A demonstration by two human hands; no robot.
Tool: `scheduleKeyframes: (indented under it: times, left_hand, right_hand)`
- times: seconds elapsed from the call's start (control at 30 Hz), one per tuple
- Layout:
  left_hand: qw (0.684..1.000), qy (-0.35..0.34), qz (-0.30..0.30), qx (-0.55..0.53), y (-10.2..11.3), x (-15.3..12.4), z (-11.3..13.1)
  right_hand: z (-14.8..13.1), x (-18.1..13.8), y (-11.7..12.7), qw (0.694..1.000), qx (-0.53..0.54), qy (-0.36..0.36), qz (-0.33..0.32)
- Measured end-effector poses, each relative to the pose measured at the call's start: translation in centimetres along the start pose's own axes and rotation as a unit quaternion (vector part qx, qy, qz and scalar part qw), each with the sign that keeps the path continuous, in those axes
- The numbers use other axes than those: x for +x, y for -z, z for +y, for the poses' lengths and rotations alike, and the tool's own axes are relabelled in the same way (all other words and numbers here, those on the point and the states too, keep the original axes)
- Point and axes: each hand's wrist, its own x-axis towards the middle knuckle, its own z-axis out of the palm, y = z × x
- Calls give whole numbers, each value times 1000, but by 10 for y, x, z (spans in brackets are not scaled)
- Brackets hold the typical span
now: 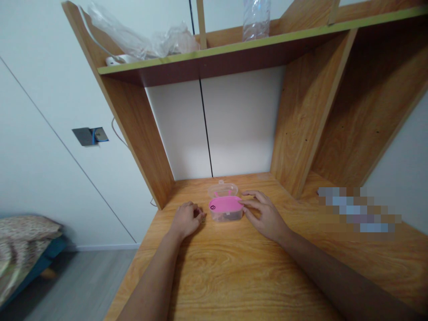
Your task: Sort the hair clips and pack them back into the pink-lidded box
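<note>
A small clear plastic box (227,216) with a pink inner tray (225,204) stands on the wooden desk. Its transparent lid (223,191) is swung back behind it. A small dark mark shows at the tray's left end, and dark contents show dimly through the box wall. My right hand (265,216) is at the box's right end, fingers apart, with fingertips at the rim of the tray. Left of the box, my left hand (187,219) rests on the desk with curled fingers. Whatever is between its thumb and fingers, if anything, is too small to make out.
The desk (220,272) has wooden side panels and an upper shelf (214,53) bearing crumpled plastic bags (167,42) and a clear bottle (256,20). A blurred-out object (357,209) lies at right. Bedding (26,240) shows at left, below an open wall socket (90,136).
</note>
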Motion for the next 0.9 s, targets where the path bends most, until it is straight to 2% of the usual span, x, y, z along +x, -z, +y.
scheduleKeyframes:
  times: [0.4,0.7,0.83,0.9]
  left_hand:
    - [996,7,-6,-94,-8,2,-2]
    - [976,86,94,-179,-9,6,2]
    - [957,103,167,-213,-5,5,9]
    - [948,87,216,-219,-3,2,15]
  right_hand:
    - [1,-1,-1,1000,4,-1,4]
    - [2,-1,-2,1000,11,3,7]
    - [1,0,-1,1000,8,10,12]
    - [-1,0,-1,1000,7,20,16]
